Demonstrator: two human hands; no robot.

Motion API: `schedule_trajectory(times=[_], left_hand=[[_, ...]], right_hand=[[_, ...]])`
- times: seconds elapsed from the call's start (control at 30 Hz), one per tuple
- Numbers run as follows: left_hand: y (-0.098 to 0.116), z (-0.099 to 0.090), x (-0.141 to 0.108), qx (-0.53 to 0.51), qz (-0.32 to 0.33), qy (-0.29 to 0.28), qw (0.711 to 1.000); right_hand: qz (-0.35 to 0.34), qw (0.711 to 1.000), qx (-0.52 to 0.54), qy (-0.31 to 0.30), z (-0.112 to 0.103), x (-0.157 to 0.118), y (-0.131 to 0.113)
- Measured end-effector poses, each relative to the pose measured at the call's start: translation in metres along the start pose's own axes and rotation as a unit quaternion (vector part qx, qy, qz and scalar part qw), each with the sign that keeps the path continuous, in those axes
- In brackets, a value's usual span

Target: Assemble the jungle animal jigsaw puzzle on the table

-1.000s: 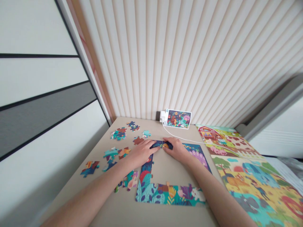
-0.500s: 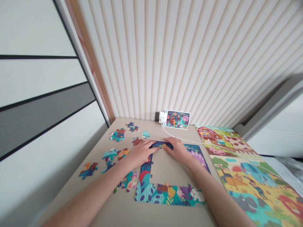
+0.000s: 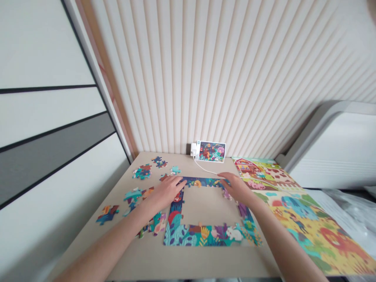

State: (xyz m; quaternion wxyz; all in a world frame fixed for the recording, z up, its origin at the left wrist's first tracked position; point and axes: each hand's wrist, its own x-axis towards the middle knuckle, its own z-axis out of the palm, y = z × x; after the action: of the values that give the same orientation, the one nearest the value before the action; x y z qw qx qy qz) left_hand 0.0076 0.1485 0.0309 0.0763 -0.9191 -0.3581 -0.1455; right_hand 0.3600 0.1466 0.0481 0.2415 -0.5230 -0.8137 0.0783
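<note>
Two open grips: left hand (image 3: 166, 192), right hand (image 3: 237, 188), on jigsaw border (image 3: 202, 182)

Loose jigsaw pieces (image 3: 143, 171) lie left of the puzzle border (image 3: 202, 235) (picture card (image 3: 211, 151) behind it).

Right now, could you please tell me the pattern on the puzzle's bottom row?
The bottom row shows teal leaves and yellow flowers; head view.
</note>
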Motion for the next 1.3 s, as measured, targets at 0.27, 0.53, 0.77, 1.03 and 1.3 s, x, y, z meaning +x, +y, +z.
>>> schedule_trajectory(times=[0.27, 0.53, 0.77, 1.03, 1.3], left_hand=[[0.092, -0.042, -0.058, -0.040, -0.005, -0.050, 0.998], [0.128, -0.020, -0.094, -0.148, -0.082, 0.021, 0.985], [0.132, -0.013, -0.097, -0.187, -0.112, 0.045, 0.975], [0.134, -0.014, -0.100, -0.208, -0.123, 0.042, 0.969], [0.144, -0.014, -0.107, -0.176, -0.110, 0.071, 0.976]], right_hand=[[0.085, 0.993, -0.074, 0.023, -0.009, -0.107, 0.052], [0.090, 0.992, -0.059, 0.070, 0.010, -0.118, 0.047], [0.084, 0.991, -0.061, 0.083, 0.014, -0.116, 0.053], [0.073, 0.991, -0.042, 0.101, 0.012, -0.118, 0.062], [0.218, 0.958, 0.013, 0.188, -0.005, -0.135, 0.070]])
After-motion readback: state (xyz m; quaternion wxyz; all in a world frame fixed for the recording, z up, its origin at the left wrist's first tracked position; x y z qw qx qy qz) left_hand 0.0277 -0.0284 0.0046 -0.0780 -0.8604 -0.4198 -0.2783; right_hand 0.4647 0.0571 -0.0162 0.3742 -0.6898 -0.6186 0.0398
